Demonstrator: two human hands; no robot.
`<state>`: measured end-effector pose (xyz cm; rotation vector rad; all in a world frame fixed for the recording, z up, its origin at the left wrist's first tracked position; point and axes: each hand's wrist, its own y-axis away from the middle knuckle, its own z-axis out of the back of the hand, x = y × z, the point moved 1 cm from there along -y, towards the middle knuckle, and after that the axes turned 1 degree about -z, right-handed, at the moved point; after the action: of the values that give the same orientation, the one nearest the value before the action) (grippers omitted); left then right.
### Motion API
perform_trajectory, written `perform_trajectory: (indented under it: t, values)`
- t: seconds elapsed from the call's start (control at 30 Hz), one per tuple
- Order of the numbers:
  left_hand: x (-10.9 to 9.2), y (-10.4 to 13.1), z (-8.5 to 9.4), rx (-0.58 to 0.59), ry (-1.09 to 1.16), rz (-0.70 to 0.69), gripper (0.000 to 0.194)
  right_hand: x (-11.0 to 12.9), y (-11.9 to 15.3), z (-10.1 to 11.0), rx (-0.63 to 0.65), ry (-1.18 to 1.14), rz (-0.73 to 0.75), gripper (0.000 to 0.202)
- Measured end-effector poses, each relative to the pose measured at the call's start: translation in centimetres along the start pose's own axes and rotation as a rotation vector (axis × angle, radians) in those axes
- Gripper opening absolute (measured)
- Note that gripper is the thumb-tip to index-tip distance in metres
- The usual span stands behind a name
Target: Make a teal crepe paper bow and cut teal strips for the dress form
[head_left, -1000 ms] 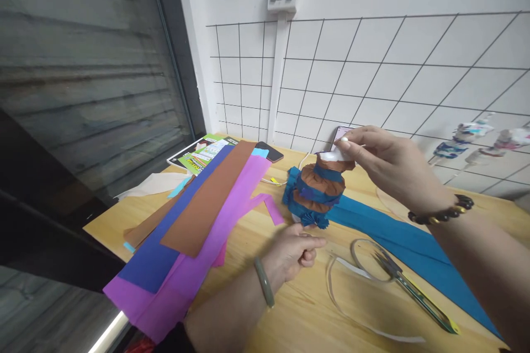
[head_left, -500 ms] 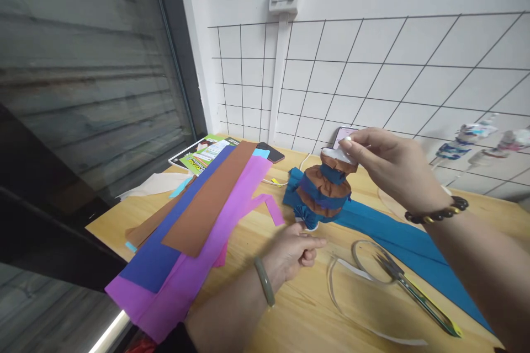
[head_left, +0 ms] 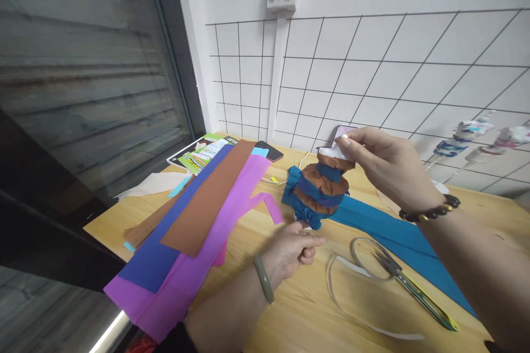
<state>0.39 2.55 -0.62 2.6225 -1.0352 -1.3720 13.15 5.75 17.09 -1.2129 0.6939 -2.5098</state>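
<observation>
A rounded craft piece (head_left: 323, 190) with gathered bands of brown and blue crepe paper stands tilted over the table. Its top has a white rim, which my right hand (head_left: 375, 162) pinches between thumb and fingers. At the lower front of the piece is a pleated blue paper fan (head_left: 308, 218). My left hand (head_left: 296, 248) is closed at the base, its fingertips against the white edge beneath this fan; the ends are partly hidden. A long teal paper strip (head_left: 393, 231) runs behind and to the right of the piece.
Purple (head_left: 232, 215), brown (head_left: 209, 204) and dark blue paper strips (head_left: 153, 270) lie on the left. Green-handled scissors (head_left: 426, 295) and a curled white strip (head_left: 372, 328) lie at front right. Phones (head_left: 269, 151), booklets (head_left: 201, 157) and a wire grid (head_left: 331, 77) are behind.
The pleated blue fan has turned a little to the right and shows more of its face as the craft piece shifts slightly. Both hands keep their hold; the view has moved slightly.
</observation>
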Motion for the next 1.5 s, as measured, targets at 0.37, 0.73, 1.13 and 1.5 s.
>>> perform_trajectory:
  t: [0.37,0.73,1.13,1.5]
  values:
    - [-0.5,0.2,-0.1,0.026,-0.029,0.081,0.036,-0.5,1.3,0.4,-0.024,-0.024,-0.116,0.023]
    - [-0.6,0.8,-0.2,0.060,-0.101,0.161,0.035,-5.3,5.4,4.1,-0.030,0.149,-0.323,0.039]
    - [0.3,0.6,-0.3,0.103,-0.267,0.127,0.042,-20.9,15.1,13.2,0.014,0.514,-0.527,0.045]
    - [0.0,0.4,-0.6,0.165,-0.383,0.153,0.040,-25.2,16.3,13.3,0.116,0.687,-0.286,0.039]
